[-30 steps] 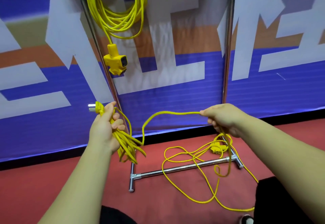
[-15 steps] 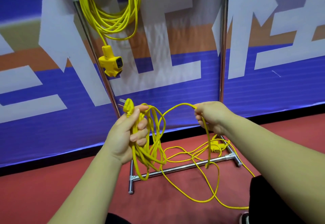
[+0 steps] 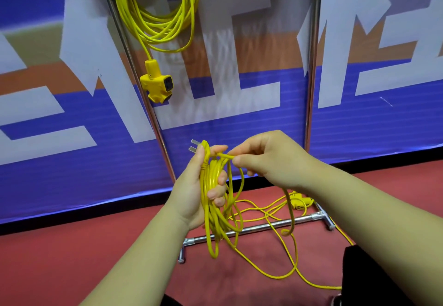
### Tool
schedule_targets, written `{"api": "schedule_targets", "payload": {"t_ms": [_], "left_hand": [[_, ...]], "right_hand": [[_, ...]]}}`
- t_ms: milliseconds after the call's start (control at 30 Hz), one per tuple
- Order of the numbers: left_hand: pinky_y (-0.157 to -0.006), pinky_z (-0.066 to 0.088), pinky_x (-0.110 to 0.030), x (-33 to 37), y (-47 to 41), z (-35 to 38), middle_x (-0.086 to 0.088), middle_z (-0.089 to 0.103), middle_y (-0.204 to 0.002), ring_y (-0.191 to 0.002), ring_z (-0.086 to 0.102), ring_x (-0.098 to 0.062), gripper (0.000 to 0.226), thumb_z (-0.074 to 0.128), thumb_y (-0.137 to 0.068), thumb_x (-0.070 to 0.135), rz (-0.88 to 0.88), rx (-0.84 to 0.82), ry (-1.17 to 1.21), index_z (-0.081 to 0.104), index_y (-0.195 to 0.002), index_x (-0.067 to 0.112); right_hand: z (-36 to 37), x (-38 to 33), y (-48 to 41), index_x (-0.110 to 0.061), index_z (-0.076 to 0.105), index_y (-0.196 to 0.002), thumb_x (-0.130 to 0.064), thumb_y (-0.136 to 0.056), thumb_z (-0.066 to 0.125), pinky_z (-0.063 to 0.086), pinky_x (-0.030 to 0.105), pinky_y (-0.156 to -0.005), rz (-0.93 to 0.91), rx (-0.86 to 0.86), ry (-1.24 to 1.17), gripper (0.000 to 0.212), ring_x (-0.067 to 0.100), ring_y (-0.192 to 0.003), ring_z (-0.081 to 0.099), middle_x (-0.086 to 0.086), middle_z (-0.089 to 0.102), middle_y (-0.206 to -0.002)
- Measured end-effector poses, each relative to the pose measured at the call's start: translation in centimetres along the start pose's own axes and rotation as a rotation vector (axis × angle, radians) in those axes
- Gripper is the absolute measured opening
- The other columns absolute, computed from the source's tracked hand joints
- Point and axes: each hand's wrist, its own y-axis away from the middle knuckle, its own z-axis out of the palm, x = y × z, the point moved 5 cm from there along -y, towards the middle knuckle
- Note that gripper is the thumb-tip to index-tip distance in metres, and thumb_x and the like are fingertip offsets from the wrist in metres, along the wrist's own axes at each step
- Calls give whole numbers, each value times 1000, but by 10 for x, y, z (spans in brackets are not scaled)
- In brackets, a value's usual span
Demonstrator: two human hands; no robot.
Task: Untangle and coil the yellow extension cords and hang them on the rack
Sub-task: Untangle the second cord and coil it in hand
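My left hand (image 3: 191, 190) grips a bundle of yellow cord loops (image 3: 215, 212) that hang below the palm. The cord's two-pin plug (image 3: 200, 147) sticks up above the thumb. My right hand (image 3: 266, 159) pinches a strand of the same cord and lays it against the top of the bundle. The loose rest of the cord (image 3: 282, 255) trails over the red floor to its yellow socket block (image 3: 299, 203). A second yellow cord (image 3: 155, 10) hangs coiled at the top of the metal rack (image 3: 143, 94), its socket block (image 3: 158, 85) dangling below.
The rack's right upright (image 3: 311, 70) and base bar (image 3: 263, 226) stand in front of a blue, white and orange banner wall (image 3: 371, 118). Loose cord crosses the base bar. A dark trouser leg (image 3: 364, 277) shows at the lower right.
My hands have come together in front of me. The right hand has brought its strand across to the bundle, and another loop now lies in the left hand.
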Motion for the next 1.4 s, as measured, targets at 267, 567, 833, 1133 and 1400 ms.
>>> {"api": "schedule_targets", "payload": {"t_ms": [267, 567, 833, 1133, 1400], "left_hand": [[-37, 34, -20, 4, -9, -5, -7, 43, -62, -37, 34, -11, 9, 55, -99, 14, 203, 262, -154, 49, -94, 18], [-57, 59, -39, 40, -11, -71, -11, 52, -69, -57, 69, -27, 17, 42, -99, 0, 431, 721, -12, 47, -92, 15], [-51, 51, -22, 56, -5, -105, -5, 48, -68, -54, 55, -16, 17, 44, -100, 2, 368, 648, 516, 46, -89, 15], [-34, 31, -15, 50, 2, -63, 3, 43, -64, -37, 33, -1, 13, 51, -100, 15, 198, 283, 152, 61, -98, 22], [-42, 32, -21, 3, -3, -32, -3, 41, -66, -42, 26, -10, 31, 56, -102, 21, 38, 134, -369, 60, -132, 28]], "right_hand": [[27, 2, 5, -13, 62, -104, -8, -92, 65, 54, 34, -62, 34, -95, -116, 14, 14, -60, 63, 1, 69, -68], [47, 34, 14, -11, 40, -98, -15, -104, 47, 51, 31, -60, 107, -355, -144, 10, 16, -57, 59, 4, 63, -68], [52, 119, 16, -14, 50, -81, -59, -96, 49, 46, 37, -84, 399, -566, 93, 48, 19, -77, 60, 2, 63, -68], [14, 139, -14, -12, 51, -72, -61, -87, 62, 36, 30, -59, 474, -144, 486, 52, 23, -59, 43, 10, 47, -64], [10, 20, -11, -10, 64, -87, -16, -97, 61, 40, 33, -61, 29, -89, -70, 11, 14, -60, 51, -3, 63, -63]]}}
